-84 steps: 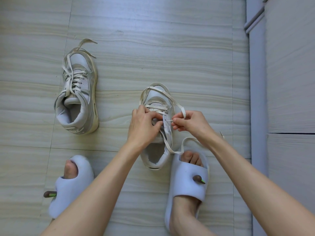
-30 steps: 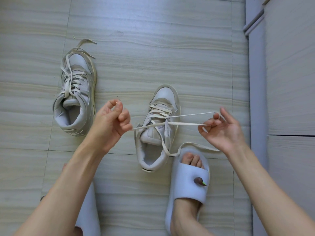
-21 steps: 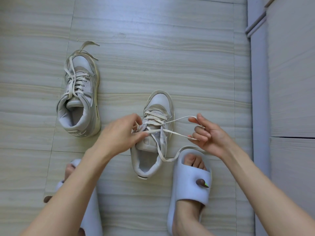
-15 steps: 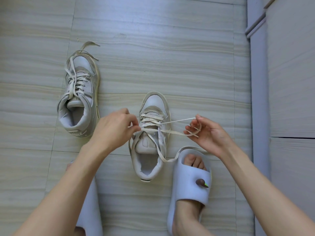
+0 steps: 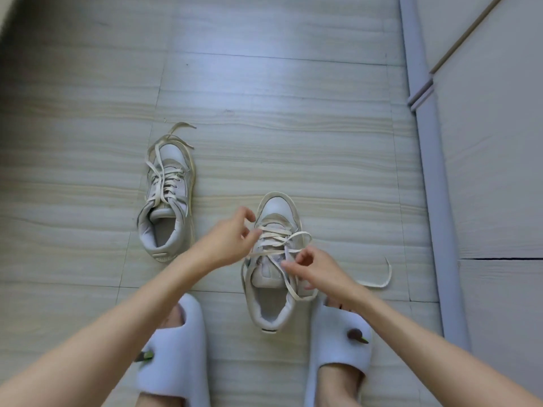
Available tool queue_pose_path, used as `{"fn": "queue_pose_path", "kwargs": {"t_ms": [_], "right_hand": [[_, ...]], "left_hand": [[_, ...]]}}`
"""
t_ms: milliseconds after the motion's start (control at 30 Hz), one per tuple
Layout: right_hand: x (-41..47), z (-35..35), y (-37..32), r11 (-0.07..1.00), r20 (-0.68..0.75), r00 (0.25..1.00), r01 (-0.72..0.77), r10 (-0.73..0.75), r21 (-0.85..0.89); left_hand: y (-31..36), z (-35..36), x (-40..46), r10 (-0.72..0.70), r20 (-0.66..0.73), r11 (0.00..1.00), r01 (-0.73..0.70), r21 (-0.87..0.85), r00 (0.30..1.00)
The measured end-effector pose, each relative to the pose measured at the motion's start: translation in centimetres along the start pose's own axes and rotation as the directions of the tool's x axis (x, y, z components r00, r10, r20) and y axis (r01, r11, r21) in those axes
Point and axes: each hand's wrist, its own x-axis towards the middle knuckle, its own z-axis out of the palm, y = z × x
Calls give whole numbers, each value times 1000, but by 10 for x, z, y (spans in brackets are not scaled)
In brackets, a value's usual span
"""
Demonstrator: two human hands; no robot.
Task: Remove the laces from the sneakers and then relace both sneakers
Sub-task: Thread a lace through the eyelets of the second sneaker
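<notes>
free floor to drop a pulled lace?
Bare floor between the left sneaker and right sneaker, and beyond both toes. Crowded near the right sneaker: both hands, a trailing lace and slippers.

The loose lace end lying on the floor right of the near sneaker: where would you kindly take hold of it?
Probably pinch the loose lace end near its upturned tip, coming from above with the right hand; it lies flat and free on bare floor.
</notes>
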Motion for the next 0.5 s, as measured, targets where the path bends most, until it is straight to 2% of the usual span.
{"fn": "queue_pose_path", "kwargs": {"t_ms": [67,133,167,200,267,400,500], "right_hand": [[0,6,-8,984,-38,999,19,-26,-178],[1,6,-17,981,-71,997,4,-18,-193],[0,6,-20,983,-79,997,-1,-13,-182],[0,5,-22,984,-89,996,2,-18,-180],[0,2,-26,979,-129,990,20,-47,-204],[5,-10,-37,978,-207,977,3,-48,-210],[8,-5,-41,978,-220,973,23,-70,-209]], "left_hand": [[4,1,0,22,89,930,-53,363,996],[9,-6,2,67,93,808,-109,579,993],[10,-11,2,106,110,759,-151,634,988],[11,-17,2,139,133,732,-192,654,981],[6,-34,2,143,149,757,-205,620,978],[-29,-65,-2,-41,188,844,-66,532,981],[-53,-53,-10,-171,214,883,54,466,962]]}}
